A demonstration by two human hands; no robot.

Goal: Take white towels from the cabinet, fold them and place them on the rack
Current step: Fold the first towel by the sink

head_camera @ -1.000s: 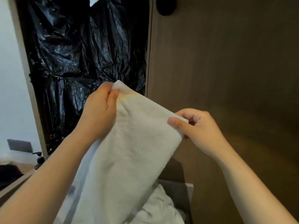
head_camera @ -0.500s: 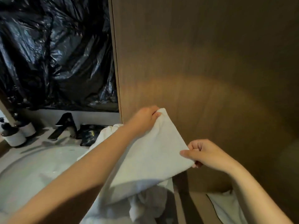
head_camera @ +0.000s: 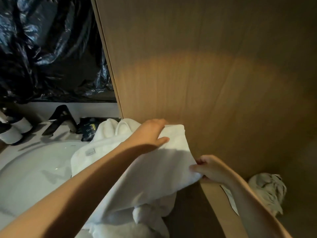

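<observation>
- Both hands sit lower against the wood panel than half a second ago. The view has tipped down, so more of the counter shows.
- The left hand grips the far top corner of the white towel, fingers over the edge and thumb underneath.
- The right hand pinches the near corner, fingers curled on the cloth.
- The towel hangs stretched between the two hands, in front of the panel and above a heap of white towels on the counter, just beside the sink basin.
- Its lower part drapes onto the heap, and where one ends and the other starts is unclear.
- The two-corner hold likely keeps the top edge taut so the fold lines up square.
- Judged as mid-fold. No rack is in view, so placing is not yet done.
- A black faucet and a dark packet sit behind the basin, under black plastic sheeting.
- A crumpled cloth lies lower right, well apart from the hands.
</observation>
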